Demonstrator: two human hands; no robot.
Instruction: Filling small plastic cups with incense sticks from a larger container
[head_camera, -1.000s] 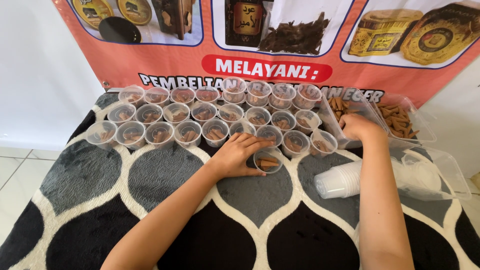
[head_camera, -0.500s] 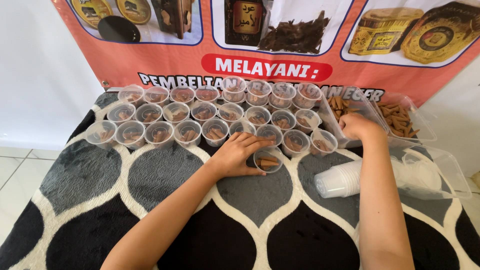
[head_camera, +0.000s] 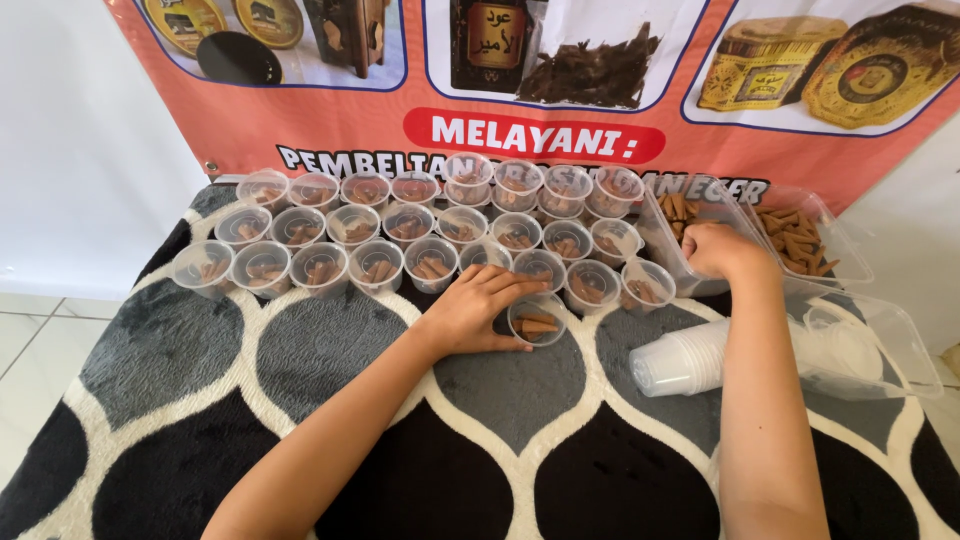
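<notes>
My left hand (head_camera: 478, 308) rests on the rug, its fingers curled around a small clear plastic cup (head_camera: 537, 321) that holds a few brown sticks. My right hand (head_camera: 718, 249) is closed inside a clear plastic tray (head_camera: 790, 232) of brown sticks at the upper right; what it grips is hidden. Behind the left hand stand three rows of several small clear cups (head_camera: 380, 262), each with brown sticks in it.
A stack of empty clear cups (head_camera: 680, 361) lies on its side in a clear bag (head_camera: 860, 345) at the right. Everything sits on a black, grey and white patterned rug (head_camera: 160, 350). A red printed banner (head_camera: 330, 130) stands behind the cups. White floor tiles (head_camera: 30, 340) lie at the left.
</notes>
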